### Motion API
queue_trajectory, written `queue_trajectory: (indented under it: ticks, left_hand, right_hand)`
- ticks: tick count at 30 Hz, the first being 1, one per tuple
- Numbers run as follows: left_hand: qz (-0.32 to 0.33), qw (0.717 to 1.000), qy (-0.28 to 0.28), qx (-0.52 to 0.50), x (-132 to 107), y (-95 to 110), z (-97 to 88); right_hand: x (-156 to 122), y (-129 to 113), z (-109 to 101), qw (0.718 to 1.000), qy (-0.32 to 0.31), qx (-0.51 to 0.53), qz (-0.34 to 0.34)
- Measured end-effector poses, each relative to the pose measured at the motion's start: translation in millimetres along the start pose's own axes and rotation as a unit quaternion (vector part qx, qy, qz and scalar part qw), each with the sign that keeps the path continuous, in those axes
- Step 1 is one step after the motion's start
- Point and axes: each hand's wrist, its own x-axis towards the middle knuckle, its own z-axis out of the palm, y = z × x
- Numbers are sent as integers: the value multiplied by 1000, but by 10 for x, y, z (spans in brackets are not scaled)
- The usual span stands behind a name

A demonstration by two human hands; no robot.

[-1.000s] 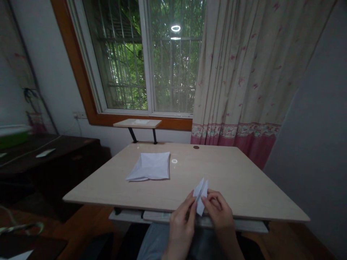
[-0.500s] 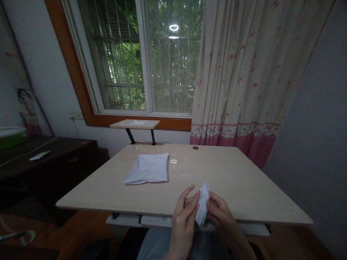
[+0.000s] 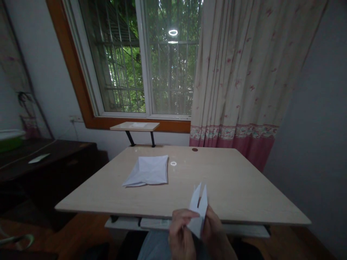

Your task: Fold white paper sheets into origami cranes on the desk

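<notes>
Beneath a window (image 3: 116,61) and curtain (image 3: 233,72), a pale desk (image 3: 230,177) spreads beyond the fingers (image 3: 184,216), its front edge right at them. A folded paper (image 3: 197,207) with 2 upright points rises from them, pinched tight by the left hand (image 3: 180,231) and right hand (image 3: 214,227); a second folded sheet (image 3: 146,170) lies well left.

The folded paper (image 3: 196,206) now forks into two upward points, and the left hand (image 3: 181,231) and right hand (image 3: 215,231) sit lower in the frame.

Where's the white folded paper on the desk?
In the head view, the white folded paper lies on the left of the pale wooden desk.
</notes>
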Motion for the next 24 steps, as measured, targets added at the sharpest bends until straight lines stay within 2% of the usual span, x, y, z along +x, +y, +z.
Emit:
queue_trajectory:
  ticks: [3,5,6,8,10,13,15,17,20,22,24]
  left_hand:
    - [-27,989,-143,3,-74,27,-79]
    - [-46,977,-209,-6,-44,57,-98]
    - [-54,973,-225,-18,-9,74,-92]
    - [-74,971,-225,-33,73,111,-53]
    - [-97,976,-193,0,139,148,-1]
    - [-158,979,-120,48,171,186,41]
    - [-166,978,-105,65,161,184,22]
    - [-135,980,-115,94,151,155,-27]
    - [-40,976,-138,162,161,84,-115]
    - [42,963,-160,212,187,42,-162]
    - [112,942,-181,259,215,17,-193]
  right_hand:
    - [36,-146,-52,999,18,22,22]
    - [43,-276,-101,999,45,-17,-14]
    - [28,-338,-115,994,70,-56,-57]
    - [-39,-432,-108,973,82,-161,-147]
    - [-137,-471,-69,944,50,-256,-201]
    - [-250,-435,-26,923,17,-321,-213]
    - [-267,-391,-40,920,12,-336,-199]
    - [-251,-372,-72,912,-8,-363,-192]
    - [-236,-425,-93,880,-66,-420,-212]
    - [-258,-500,-74,867,-98,-437,-220]
    - [-295,-579,-47,872,-101,-426,-218]
